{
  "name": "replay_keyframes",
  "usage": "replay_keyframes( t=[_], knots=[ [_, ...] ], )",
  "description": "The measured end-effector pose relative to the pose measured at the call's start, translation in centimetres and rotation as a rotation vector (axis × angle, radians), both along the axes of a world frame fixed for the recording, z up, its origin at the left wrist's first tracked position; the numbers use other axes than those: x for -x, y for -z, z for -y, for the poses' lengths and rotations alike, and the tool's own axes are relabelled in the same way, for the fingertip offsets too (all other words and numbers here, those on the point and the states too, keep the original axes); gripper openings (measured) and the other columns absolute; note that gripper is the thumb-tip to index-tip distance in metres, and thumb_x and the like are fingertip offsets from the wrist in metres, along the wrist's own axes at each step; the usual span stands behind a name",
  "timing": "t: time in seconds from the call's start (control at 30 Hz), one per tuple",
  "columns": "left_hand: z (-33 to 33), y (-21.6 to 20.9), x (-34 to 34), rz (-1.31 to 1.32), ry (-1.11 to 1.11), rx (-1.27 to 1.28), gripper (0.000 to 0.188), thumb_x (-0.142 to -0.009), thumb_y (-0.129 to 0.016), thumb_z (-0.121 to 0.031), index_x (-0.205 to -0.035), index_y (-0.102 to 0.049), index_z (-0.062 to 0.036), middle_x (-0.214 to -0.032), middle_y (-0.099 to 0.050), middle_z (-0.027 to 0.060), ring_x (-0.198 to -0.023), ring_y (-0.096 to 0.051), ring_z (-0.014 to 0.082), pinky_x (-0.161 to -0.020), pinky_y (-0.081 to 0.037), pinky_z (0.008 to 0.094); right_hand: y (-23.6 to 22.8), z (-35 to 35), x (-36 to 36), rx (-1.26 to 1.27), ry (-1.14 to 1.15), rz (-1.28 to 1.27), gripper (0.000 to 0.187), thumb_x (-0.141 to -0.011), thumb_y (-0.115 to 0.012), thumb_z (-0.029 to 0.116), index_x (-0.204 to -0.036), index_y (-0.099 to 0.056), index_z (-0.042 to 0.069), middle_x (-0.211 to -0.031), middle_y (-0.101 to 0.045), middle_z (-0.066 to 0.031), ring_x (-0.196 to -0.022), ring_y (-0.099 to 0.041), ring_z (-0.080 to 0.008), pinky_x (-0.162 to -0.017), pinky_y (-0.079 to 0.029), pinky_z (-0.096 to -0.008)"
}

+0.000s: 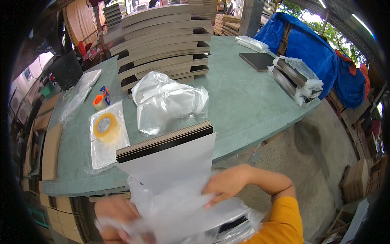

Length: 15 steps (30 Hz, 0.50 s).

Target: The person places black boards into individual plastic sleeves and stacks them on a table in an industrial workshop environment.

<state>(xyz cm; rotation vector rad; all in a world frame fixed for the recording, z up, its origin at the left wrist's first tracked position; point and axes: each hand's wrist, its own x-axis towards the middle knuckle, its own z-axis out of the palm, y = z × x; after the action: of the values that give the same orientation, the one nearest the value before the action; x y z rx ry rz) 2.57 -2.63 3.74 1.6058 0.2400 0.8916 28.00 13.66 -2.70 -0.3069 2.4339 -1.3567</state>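
Observation:
A stack of thin flat boards [170, 140], white on the near face with dark and tan edges, leans up against the table's near edge. Its lower part is inside a clear plastic bag [170, 207]. At the stack's lower right, my right hand [225, 185] is closed on the plastic, thumb and fingers bent against it. My left hand [118, 213] is at the bag's lower left, with plastic across its fingers; motion blur smears them. Below my right hand, more plastic wraps a dark-edged piece [233, 223].
On the green table [235, 97] stand tall staggered board stacks [162, 49]. Nearer lie a crumpled plastic bag [166, 101], flat bags [103, 150] under a tape roll [105, 125], and a tape dispenser [101, 99]. At right are a dark board [256, 61] and a wrapped bundle [295, 79].

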Motion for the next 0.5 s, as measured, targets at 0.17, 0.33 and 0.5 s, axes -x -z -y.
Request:
replay_keyframes(
  t=[0.17, 0.33, 0.5],
  knots=[
    [-1.6, 1.9, -1.4, -1.430, -0.344, -0.304, 0.013, -0.070, -0.053, -0.009, -0.077, -0.053, 0.0018, -0.066, -0.055, 0.0134, -0.055, -0.058, 0.0241, -0.046, -0.047, 0.0362, -1.9, 0.3, -0.6, -1.105, 0.316, 0.201, 0.016, -0.068, -0.055, 0.011, -0.080, -0.064, 0.006, -0.080, -0.062, -0.0116, -0.081, -0.060, -0.0266, -0.069, -0.048, -0.0355],
    [0.6, 0.9, -5.7, -1.255, -0.224, -0.860, 0.011, -0.066, -0.051, -0.010, -0.074, -0.052, -0.0029, -0.075, -0.054, 0.0123, -0.054, -0.056, 0.0215, -0.041, -0.045, 0.0290, -2.4, -0.4, -0.3, -1.199, 0.497, -0.015, 0.016, -0.066, -0.054, 0.010, -0.077, -0.064, 0.005, -0.079, -0.062, -0.0110, -0.078, -0.060, -0.0288, -0.069, -0.048, -0.0389],
    [-0.8, 5.0, -1.6, -1.716, -0.301, -0.247, 0.016, -0.070, -0.052, -0.014, -0.083, -0.056, -0.0051, -0.078, -0.059, 0.0127, -0.070, -0.060, 0.0231, -0.055, -0.048, 0.0348, -3.9, 0.4, -0.5, -1.293, 0.133, 0.108, 0.023, -0.067, -0.050, 0.007, -0.088, -0.059, 0.003, -0.095, -0.057, -0.0149, -0.078, -0.058, -0.0308, -0.070, -0.048, -0.0393]
  ],
)
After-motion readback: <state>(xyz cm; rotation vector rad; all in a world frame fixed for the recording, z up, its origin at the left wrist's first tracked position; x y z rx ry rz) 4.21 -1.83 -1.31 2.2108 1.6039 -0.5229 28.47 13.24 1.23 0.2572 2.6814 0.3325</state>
